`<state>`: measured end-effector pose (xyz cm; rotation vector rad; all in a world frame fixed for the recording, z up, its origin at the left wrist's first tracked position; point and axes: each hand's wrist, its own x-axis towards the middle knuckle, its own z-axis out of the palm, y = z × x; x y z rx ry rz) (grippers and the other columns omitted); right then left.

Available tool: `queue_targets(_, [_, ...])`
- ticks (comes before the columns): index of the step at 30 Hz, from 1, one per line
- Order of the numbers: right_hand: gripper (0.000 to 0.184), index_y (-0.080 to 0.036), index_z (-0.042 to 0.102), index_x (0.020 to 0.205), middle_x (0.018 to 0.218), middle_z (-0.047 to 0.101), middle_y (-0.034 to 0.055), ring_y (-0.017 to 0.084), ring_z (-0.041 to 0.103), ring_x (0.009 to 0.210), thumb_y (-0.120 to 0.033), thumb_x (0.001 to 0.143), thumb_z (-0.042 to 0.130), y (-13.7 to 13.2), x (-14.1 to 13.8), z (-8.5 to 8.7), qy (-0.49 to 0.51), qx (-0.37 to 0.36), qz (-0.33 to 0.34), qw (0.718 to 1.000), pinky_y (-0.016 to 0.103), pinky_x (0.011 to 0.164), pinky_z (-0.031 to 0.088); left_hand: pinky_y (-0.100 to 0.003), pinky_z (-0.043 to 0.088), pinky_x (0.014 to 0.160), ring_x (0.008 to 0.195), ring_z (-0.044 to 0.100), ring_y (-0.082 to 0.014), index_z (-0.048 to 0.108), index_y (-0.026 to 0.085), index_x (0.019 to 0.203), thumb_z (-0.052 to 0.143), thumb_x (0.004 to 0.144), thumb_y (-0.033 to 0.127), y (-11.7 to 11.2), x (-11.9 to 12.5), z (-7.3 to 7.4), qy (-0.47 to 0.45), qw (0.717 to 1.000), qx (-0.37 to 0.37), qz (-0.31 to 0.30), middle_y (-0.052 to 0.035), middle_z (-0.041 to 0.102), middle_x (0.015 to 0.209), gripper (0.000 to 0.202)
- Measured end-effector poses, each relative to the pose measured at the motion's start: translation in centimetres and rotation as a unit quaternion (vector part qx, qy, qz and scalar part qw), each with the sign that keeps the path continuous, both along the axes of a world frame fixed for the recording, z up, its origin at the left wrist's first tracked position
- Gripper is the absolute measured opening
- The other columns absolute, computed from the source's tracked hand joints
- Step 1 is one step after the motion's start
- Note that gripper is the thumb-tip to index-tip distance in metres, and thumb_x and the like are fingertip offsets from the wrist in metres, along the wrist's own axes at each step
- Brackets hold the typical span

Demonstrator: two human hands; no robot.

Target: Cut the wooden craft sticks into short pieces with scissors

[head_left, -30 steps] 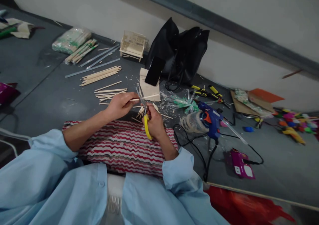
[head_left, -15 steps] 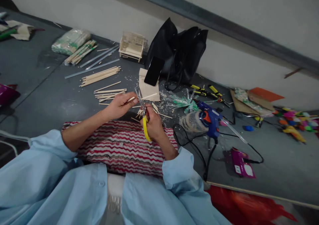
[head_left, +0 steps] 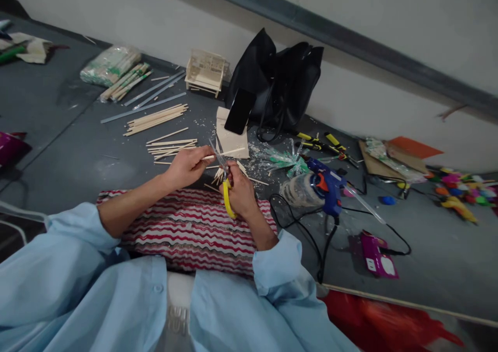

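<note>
My left hand is closed in a pinch on a thin wooden stick, which reaches right between the blades of a pair of scissors. My right hand is wrapped round the yellow handle of the scissors, whose blades point up and away from me. Beneath the scissors lie short cut stick pieces, partly hidden by my right hand. Left of them, cut sticks lie in a loose row, with a bundle of longer sticks farther back. Under my forearms is a red-and-white striped cushion.
A blue glue gun rests on a plastic bottle, its cable trailing to a purple box. Behind stand a black bag, a phone and a small stick-built model. Yellow-handled pliers lie at right.
My left hand has shifted very slightly along the stick at the blades. The scissors and my right hand are almost where they were.
</note>
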<state>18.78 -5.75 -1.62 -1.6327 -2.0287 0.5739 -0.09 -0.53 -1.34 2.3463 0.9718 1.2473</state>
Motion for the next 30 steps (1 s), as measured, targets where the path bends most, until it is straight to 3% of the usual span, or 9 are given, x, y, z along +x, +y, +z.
queue_targets(9, [0.057, -0.017, 0.050, 0.131, 0.086, 0.065, 0.0038, 0.019, 0.057, 0.072, -0.019, 0.073, 0.052, 0.0, 0.2, -0.3, 0.003, 0.002, 0.009, 1.000, 0.029, 0.072, 0.045, -0.019, 0.030, 0.050, 0.050, 0.043, -0.0076, 0.056, 0.017, 0.074, 0.041, 0.099, 0.042, 0.2, -0.3, 0.8, -0.027, 0.998, -0.039, -0.038, 0.0041, 0.046, 0.056, 0.039])
queue_targets(14, [0.053, -0.017, 0.053, 0.125, 0.078, 0.062, 0.0010, 0.017, 0.054, 0.066, -0.019, 0.072, 0.052, -0.2, -0.1, 0.1, 0.020, -0.013, 0.012, 1.000, 0.027, 0.066, 0.042, -0.018, 0.031, 0.050, 0.051, 0.042, -0.0076, 0.055, 0.016, 0.074, 0.043, 0.099, 0.041, 0.2, -0.4, 1.2, -0.016, 0.996, -0.076, -0.051, 0.0045, 0.045, 0.056, 0.037])
queue_targets(18, [0.048, -0.018, 0.055, 0.118, 0.073, 0.059, -0.0013, 0.016, 0.051, 0.061, -0.017, 0.070, 0.052, -0.3, -0.3, 0.3, 0.024, -0.025, -0.005, 0.999, 0.025, 0.061, 0.037, -0.019, 0.035, 0.053, 0.053, 0.047, -0.0090, 0.059, 0.017, 0.082, 0.045, 0.097, 0.036, 0.0, -0.4, 1.0, 0.010, 0.996, -0.084, -0.011, 0.0033, 0.051, 0.059, 0.029])
queue_targets(22, [0.049, -0.019, 0.054, 0.120, 0.077, 0.061, 0.0007, 0.018, 0.054, 0.065, -0.017, 0.072, 0.051, -0.1, -0.1, 0.3, -0.006, -0.021, -0.022, 1.000, 0.026, 0.063, 0.039, -0.022, 0.041, 0.062, 0.065, 0.057, -0.0128, 0.063, 0.016, 0.090, 0.044, 0.097, 0.033, 0.0, -0.2, 0.6, 0.024, 0.999, -0.046, 0.007, -0.0028, 0.064, 0.074, 0.027])
queue_targets(26, [0.055, -0.019, 0.051, 0.127, 0.088, 0.065, 0.0042, 0.020, 0.058, 0.074, -0.017, 0.072, 0.053, 0.0, 0.1, 0.4, -0.011, 0.000, -0.009, 1.000, 0.029, 0.071, 0.044, -0.022, 0.039, 0.059, 0.061, 0.055, -0.0120, 0.063, 0.016, 0.085, 0.042, 0.097, 0.033, 0.2, -0.2, 0.6, 0.010, 0.999, -0.038, 0.030, -0.0014, 0.061, 0.068, 0.030])
queue_targets(30, [0.047, -0.021, 0.052, 0.122, 0.085, 0.062, 0.0005, 0.016, 0.056, 0.069, -0.019, 0.076, 0.054, -0.1, 0.2, 0.5, 0.070, 0.009, -0.024, 0.997, 0.027, 0.070, 0.046, -0.021, 0.034, 0.052, 0.051, 0.047, -0.0093, 0.063, 0.017, 0.084, 0.046, 0.096, 0.034, 0.4, -0.6, 0.7, -0.019, 0.996, -0.048, 0.074, 0.0030, 0.055, 0.058, 0.027])
